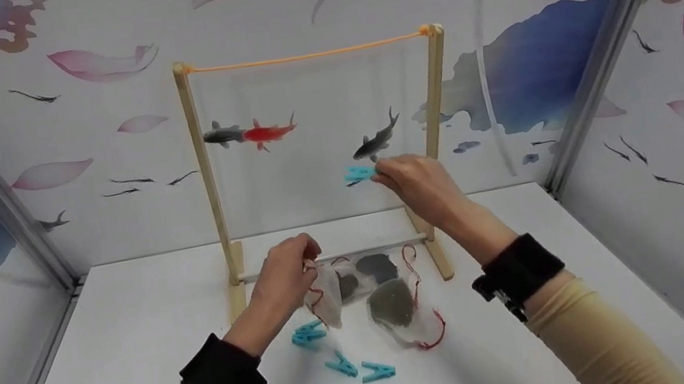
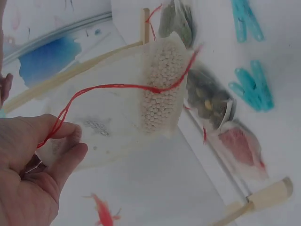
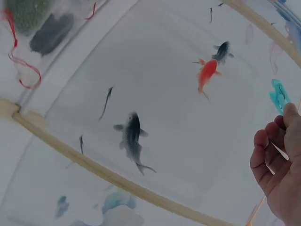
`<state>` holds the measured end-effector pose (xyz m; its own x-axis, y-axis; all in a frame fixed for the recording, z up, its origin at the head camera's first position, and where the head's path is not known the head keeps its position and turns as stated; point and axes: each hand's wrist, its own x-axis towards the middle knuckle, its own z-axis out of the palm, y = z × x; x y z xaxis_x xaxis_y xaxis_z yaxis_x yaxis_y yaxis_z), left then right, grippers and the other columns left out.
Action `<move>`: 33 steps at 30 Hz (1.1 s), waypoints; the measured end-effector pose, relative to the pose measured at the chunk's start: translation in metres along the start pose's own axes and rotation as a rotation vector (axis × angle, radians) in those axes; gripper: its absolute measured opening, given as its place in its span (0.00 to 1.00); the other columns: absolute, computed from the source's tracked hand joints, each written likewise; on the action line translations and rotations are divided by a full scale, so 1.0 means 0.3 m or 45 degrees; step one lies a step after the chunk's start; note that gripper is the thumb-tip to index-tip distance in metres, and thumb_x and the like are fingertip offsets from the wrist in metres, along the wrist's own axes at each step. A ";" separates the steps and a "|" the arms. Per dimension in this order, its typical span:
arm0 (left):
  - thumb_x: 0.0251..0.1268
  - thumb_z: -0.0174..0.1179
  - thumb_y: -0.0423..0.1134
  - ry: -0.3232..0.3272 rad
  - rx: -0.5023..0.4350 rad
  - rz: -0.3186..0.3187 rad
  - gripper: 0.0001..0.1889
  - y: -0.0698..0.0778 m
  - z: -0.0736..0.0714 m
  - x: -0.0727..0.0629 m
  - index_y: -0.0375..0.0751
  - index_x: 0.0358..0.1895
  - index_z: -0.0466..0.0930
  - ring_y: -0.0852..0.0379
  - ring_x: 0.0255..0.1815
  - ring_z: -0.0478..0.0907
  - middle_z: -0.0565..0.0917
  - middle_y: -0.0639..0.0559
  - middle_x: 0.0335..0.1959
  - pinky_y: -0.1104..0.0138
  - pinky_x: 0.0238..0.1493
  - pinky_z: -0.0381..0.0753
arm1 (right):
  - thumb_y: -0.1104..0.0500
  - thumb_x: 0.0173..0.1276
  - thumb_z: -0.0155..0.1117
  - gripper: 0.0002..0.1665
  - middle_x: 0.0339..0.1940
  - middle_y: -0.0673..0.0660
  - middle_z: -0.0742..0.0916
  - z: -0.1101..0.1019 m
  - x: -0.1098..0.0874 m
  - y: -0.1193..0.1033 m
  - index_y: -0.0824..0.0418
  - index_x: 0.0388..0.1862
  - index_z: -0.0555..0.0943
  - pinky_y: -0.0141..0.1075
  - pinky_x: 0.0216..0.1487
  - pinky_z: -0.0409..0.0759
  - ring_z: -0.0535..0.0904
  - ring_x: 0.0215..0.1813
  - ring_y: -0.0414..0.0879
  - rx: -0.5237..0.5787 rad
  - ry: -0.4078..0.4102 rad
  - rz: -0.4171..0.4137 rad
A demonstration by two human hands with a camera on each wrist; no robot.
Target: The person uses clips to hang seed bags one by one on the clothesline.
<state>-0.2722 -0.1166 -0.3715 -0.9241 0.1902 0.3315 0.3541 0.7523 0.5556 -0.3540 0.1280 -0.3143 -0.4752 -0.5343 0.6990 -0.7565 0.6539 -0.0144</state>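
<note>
My left hand (image 1: 282, 273) pinches the top of a translucent white drawstring bag (image 2: 106, 117). Pale round beads or seeds (image 2: 162, 84) fill the bag's far end, and a red string (image 2: 110, 86) trails across it. My right hand (image 1: 422, 188) holds a light-blue clothespin (image 1: 358, 173) by its end, in front of the stand's right half. That clothespin points away from the fingertips in the right wrist view. A wooden stand (image 1: 204, 174) has an orange cord (image 1: 307, 55) stretched between its post tops, above both hands.
Below the stand lie more filled drawstring bags: one dark green (image 1: 392, 304), one dark grey (image 1: 375, 268), one reddish (image 2: 240, 146). Several blue clothespins (image 1: 342, 364) are scattered on the white table (image 1: 150, 338) nearer me. Patterned panels (image 1: 325, 174) enclose the back and sides.
</note>
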 end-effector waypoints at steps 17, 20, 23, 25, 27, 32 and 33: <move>0.65 0.66 0.43 0.484 0.392 -0.070 0.10 -0.031 -0.319 0.328 0.46 0.46 0.89 0.44 0.43 0.85 0.90 0.44 0.38 0.55 0.39 0.85 | 0.53 0.76 0.56 0.15 0.35 0.62 0.87 -0.063 0.478 -0.068 0.65 0.40 0.78 0.44 0.38 0.85 0.84 0.38 0.56 -0.199 0.033 0.006; 0.69 0.63 0.41 0.471 0.350 -0.070 0.11 -0.035 -0.351 0.370 0.42 0.49 0.88 0.44 0.47 0.86 0.90 0.43 0.42 0.55 0.44 0.85 | 0.53 0.76 0.55 0.16 0.36 0.63 0.86 -0.058 0.515 -0.073 0.66 0.41 0.76 0.45 0.40 0.84 0.84 0.41 0.57 -0.179 0.031 0.019; 0.72 0.60 0.40 0.464 0.280 -0.059 0.12 -0.044 -0.380 0.400 0.39 0.50 0.87 0.45 0.49 0.86 0.90 0.42 0.44 0.55 0.48 0.85 | 0.52 0.76 0.55 0.17 0.33 0.64 0.85 -0.049 0.547 -0.069 0.67 0.39 0.76 0.45 0.40 0.83 0.84 0.41 0.58 -0.183 0.031 0.014; 0.73 0.58 0.39 0.470 0.228 -0.052 0.12 -0.049 -0.395 0.417 0.38 0.50 0.87 0.45 0.50 0.86 0.89 0.41 0.46 0.55 0.51 0.85 | 0.52 0.76 0.55 0.17 0.32 0.64 0.85 -0.041 0.570 -0.067 0.67 0.38 0.76 0.45 0.41 0.83 0.84 0.40 0.59 -0.193 0.027 0.012; 0.73 0.58 0.38 0.487 0.166 -0.057 0.12 -0.054 -0.406 0.434 0.37 0.51 0.87 0.46 0.51 0.86 0.89 0.41 0.47 0.56 0.54 0.84 | 0.52 0.76 0.56 0.17 0.32 0.64 0.85 -0.032 0.594 -0.068 0.67 0.38 0.76 0.45 0.41 0.84 0.84 0.40 0.59 -0.209 0.014 0.023; 0.73 0.59 0.38 0.599 0.072 -0.064 0.10 -0.067 -0.413 0.476 0.36 0.48 0.85 0.47 0.46 0.87 0.89 0.42 0.45 0.57 0.50 0.85 | 0.53 0.76 0.56 0.16 0.35 0.64 0.86 -0.001 0.653 -0.076 0.66 0.39 0.76 0.47 0.41 0.85 0.84 0.42 0.59 -0.253 -0.030 0.073; 0.73 0.59 0.38 0.621 0.062 -0.069 0.10 -0.069 -0.412 0.485 0.36 0.48 0.84 0.48 0.45 0.87 0.89 0.42 0.44 0.57 0.49 0.85 | 0.53 0.76 0.56 0.16 0.35 0.64 0.86 0.007 0.662 -0.077 0.66 0.39 0.76 0.48 0.41 0.85 0.84 0.43 0.59 -0.265 -0.043 0.079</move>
<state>-0.3961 -0.1826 -0.2405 -0.7618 -0.1587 0.6280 0.2898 0.7836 0.5495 -0.4319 0.0057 -0.1767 -0.5356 -0.5052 0.6767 -0.6177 0.7808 0.0940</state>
